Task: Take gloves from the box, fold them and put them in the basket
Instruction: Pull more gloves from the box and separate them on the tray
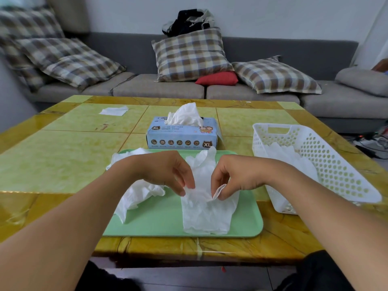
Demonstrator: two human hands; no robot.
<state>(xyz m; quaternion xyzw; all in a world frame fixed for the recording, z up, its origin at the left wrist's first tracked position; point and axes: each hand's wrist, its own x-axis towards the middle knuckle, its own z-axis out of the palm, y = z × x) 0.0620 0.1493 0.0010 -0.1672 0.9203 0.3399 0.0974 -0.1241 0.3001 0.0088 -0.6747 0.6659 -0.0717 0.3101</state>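
Observation:
A thin white glove lies lengthwise on the green tray. My left hand pinches its left edge near the middle. My right hand pinches its right edge, which curls up between the fingertips. Another crumpled glove lies on the tray's left side, partly under my left forearm. Behind the tray stands the blue glove box with a glove sticking out of its top. The white perforated basket at the right holds several gloves.
A white sheet lies on the far left of the yellow-green tiled table. A grey sofa with checked cushions stands behind the table. Cables lie on the floor at the far right.

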